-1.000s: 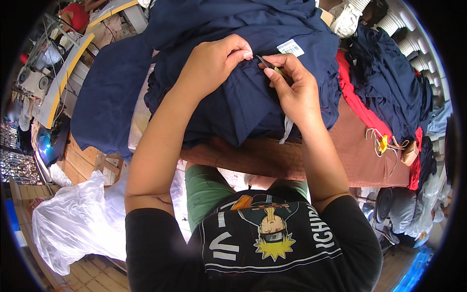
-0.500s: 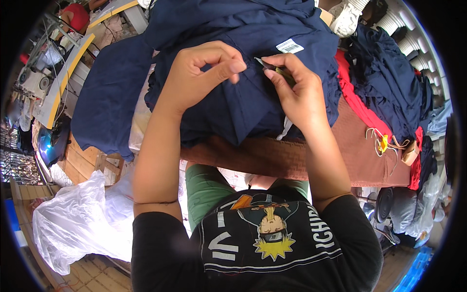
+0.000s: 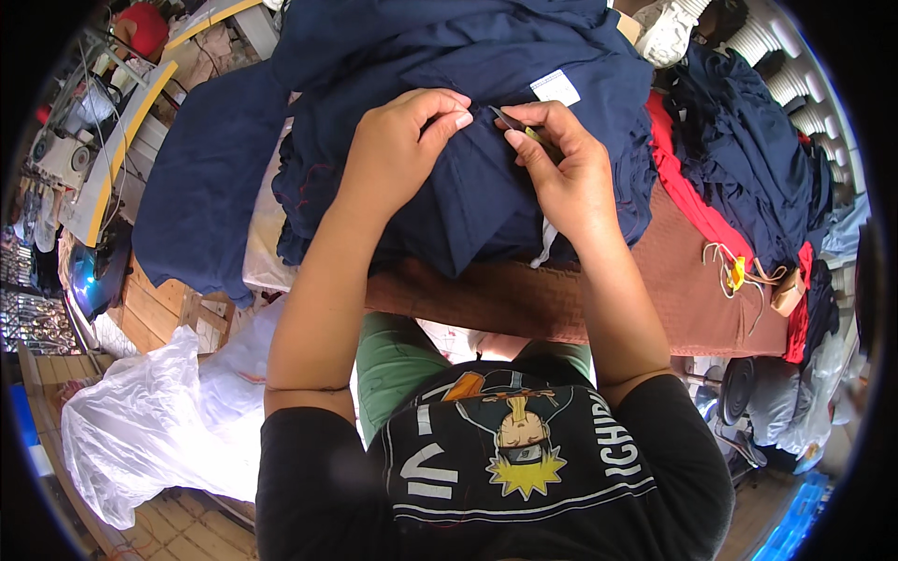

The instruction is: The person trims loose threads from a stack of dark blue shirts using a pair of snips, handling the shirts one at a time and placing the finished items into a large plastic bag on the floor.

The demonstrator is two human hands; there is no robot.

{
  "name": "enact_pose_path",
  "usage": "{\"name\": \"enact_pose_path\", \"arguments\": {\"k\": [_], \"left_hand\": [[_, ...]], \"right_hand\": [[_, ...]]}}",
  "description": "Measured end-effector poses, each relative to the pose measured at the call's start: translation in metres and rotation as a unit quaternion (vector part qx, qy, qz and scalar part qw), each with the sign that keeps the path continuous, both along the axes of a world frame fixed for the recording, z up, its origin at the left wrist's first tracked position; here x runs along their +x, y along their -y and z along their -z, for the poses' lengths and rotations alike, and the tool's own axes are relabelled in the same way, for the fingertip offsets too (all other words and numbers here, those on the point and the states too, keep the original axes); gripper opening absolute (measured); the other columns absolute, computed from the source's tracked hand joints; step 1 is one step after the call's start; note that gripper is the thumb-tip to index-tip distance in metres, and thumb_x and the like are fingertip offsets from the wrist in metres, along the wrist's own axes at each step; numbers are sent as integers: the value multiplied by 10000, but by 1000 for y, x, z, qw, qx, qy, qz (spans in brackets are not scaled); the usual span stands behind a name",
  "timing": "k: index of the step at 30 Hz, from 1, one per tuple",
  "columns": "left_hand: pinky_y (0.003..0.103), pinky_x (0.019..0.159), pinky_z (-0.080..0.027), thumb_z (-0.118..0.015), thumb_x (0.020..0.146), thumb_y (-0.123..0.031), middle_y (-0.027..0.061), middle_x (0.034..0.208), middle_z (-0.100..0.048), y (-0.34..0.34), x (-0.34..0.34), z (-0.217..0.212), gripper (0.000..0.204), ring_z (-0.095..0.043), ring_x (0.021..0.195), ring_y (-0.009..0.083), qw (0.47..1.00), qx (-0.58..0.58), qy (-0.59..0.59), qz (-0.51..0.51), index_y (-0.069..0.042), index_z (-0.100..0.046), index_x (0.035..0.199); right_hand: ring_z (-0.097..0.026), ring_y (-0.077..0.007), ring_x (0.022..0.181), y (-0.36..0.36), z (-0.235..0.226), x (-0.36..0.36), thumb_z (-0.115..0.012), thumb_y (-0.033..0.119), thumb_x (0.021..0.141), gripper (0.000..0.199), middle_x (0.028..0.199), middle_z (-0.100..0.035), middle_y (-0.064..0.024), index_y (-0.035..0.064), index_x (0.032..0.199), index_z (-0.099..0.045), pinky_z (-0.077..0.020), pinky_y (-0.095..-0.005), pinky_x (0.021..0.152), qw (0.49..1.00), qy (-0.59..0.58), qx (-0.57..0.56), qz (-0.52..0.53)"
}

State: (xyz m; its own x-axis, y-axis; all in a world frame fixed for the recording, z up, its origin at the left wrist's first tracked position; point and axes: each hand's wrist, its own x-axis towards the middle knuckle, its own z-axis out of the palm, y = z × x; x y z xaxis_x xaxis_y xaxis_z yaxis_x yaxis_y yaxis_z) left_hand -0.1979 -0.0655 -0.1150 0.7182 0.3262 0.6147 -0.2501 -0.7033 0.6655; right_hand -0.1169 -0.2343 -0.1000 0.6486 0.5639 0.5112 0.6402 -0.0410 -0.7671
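A navy blue garment (image 3: 468,210) with a white label (image 3: 556,87) lies bunched on a brown-covered table (image 3: 580,304). My left hand (image 3: 398,154) rests on the cloth with thumb and forefinger pinched together; whether a thread is between them cannot be made out. My right hand (image 3: 566,178) holds small thread snips (image 3: 513,122), whose dark tip points left toward the left fingertips, just above the fabric.
A red garment (image 3: 687,201) and a heap of navy clothes (image 3: 758,159) lie on the table's right side, with a small yellow item on a cord (image 3: 737,274) near them. A white plastic bag (image 3: 140,421) sits on the wooden floor at lower left. Sewing machines (image 3: 65,150) stand at far left.
My left hand lifted off the cloth, pinched its fingers, and has come back down close to the snips' tip. The right hand has stayed almost still.
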Motion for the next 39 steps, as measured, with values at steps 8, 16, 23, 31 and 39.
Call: {"name": "enact_pose_path", "arguments": {"k": [8,16,23,31,39], "left_hand": [[259,791,-510,-589,952,-171,88,947,-725,-4,-5,-10,174,-688,893,149,997,4,-79,14,-7,-629,992],[273,739,-505,-596,946,-165,86,883,-719,-5,-9,-19,166,-677,797,189,995,63,12,71,-3,-633,950],[276,732,-475,-602,905,-111,123,894,-677,-41,-75,-53,153,-626,827,181,893,-157,69,415,8,-650,822],[304,699,-509,-780,755,-219,62,943,-685,18,-23,-6,333,-642,758,184,997,14,-32,-73,-65,-683,1033],[292,719,-515,-716,826,-128,62,876,-685,23,-15,-7,110,-660,761,201,990,-66,49,-116,-28,-708,872]], "right_hand": [[-633,-173,706,4,-3,0,-683,15,836,193,833,-662,-86,57,1020,-640,-497,-287,662,998,60,-21,-13],[-666,-253,767,-2,-10,-6,-700,8,791,234,908,-665,-120,61,1011,-644,-511,-321,686,978,192,-81,32],[-659,-204,797,32,-33,-8,-697,12,815,250,935,-664,-114,34,1055,-628,-518,-304,703,992,118,-33,28],[-642,-257,745,19,0,-21,-692,27,813,258,938,-637,-109,45,1058,-612,-517,-326,654,991,126,-31,15],[-645,-307,793,3,-4,-13,-687,63,795,226,914,-643,-98,72,1012,-623,-518,-371,678,971,227,-46,52]]}}
